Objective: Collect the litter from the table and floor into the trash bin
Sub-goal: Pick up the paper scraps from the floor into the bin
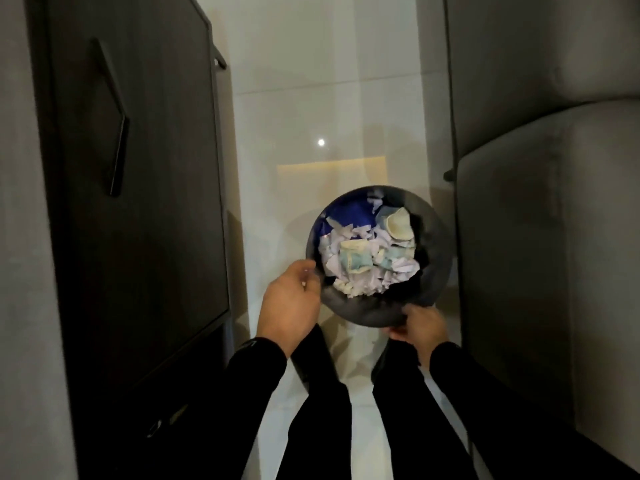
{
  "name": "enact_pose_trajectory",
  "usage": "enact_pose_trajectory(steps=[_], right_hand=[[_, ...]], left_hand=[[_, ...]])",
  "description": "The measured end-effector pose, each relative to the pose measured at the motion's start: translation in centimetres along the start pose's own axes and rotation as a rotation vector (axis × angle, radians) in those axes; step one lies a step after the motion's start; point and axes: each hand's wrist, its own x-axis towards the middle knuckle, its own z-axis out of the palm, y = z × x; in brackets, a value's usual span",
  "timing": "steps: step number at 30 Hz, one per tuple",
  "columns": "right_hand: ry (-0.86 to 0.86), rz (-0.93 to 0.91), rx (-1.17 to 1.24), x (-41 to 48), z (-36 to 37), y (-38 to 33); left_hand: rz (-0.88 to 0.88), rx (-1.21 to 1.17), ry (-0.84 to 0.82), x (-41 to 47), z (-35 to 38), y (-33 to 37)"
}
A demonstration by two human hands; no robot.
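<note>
Now carrying: trash bin held over the floor, litter heaped inside. Left hand grips its near-left rim, right hand clasps its near edge. Keep bin level, so nothing should spill.

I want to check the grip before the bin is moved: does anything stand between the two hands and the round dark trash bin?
Nothing visible does. The left hand grips the near-left rim of the round dark trash bin, and the right hand holds its near edge. Crumpled white and pale paper litter lies inside the bin, away from both hands.
</note>
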Motion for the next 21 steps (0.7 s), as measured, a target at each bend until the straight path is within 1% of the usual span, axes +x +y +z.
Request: enact_pose_trajectory(steps=[2, 5, 9, 14, 18, 21], right_hand=[[-0.021, -0.040, -0.025, -0.7, 0.0, -0.7], [-0.057, -0.106, 0.007, -3.6, 0.3, -3.3], [-0.097, -0.224, 0.014, -9.9, -1.1, -7.6], [-0.146, -0.369, 0.018, -21.6, -3.3, -14.0], [-0.213, -0.500, 0.005, -33.3, -5.7, -20.5], [-0.216, -0.590, -0.006, -41.2, -8.3, -24.5]], left_hand=[[0.020, -0.005, 0.032, -0.1, -1.0, 0.4], [0.012, -0.064, 0.069, -0.7, -3.5, 2.0], [0.095, -0.105, 0.107, -3.0, -8.7, 6.4], [0.203, -0.208, 0.149, -10.0, -17.0, 14.5], [0.337, -0.242, 0.179, -17.9, -23.5, 21.5], [0.405, -0.265, 0.221, -23.1, -27.8, 26.0]])
